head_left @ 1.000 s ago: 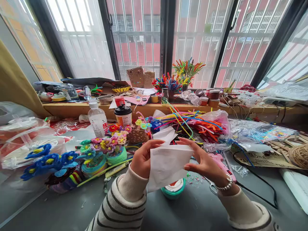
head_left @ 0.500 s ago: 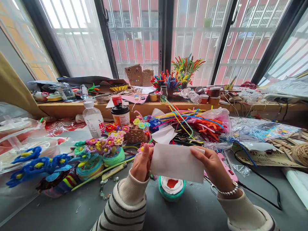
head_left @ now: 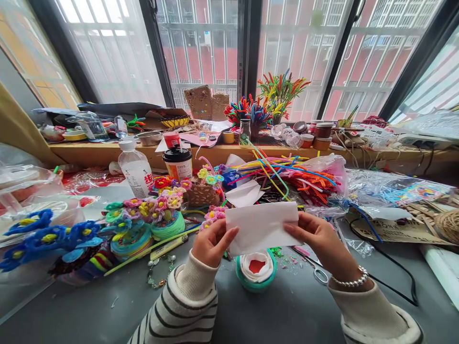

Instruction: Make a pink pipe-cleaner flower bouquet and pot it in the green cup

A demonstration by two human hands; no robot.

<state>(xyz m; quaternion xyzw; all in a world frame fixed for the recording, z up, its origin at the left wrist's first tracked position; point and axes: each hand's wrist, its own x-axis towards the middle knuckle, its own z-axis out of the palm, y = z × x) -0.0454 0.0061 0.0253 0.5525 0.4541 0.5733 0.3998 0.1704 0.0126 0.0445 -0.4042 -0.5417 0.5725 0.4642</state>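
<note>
A white sheet of paper point(head_left: 261, 227) is stretched between my two hands above the grey table. My left hand point(head_left: 213, 241) pinches its left edge, thumb in front and fingers behind. On the opposite edge, my right hand point(head_left: 313, 234) grips with the thumb in front; its other fingers are partly hidden behind the sheet. Just below the paper stands a round teal pot point(head_left: 256, 286), with white material rolled inside its rim around a red centre. Scissors point(head_left: 320, 274) lie under my right hand, partly covered.
Pipe-cleaner flowers point(head_left: 82, 234), a beaded bracelet point(head_left: 150, 277) and a marker-like stick point(head_left: 168, 248) lie to the left. A plastic bottle point(head_left: 135, 169) and a lidded cup point(head_left: 178, 165) stand behind. A bundle of pipe cleaners point(head_left: 308, 179) lies beyond my hands; a black cable point(head_left: 412, 282) curves at right.
The paper has shifted slightly up and left and is now more level. My left thumb has come down from pointing upward onto the paper's front. More of the scissors shows.
</note>
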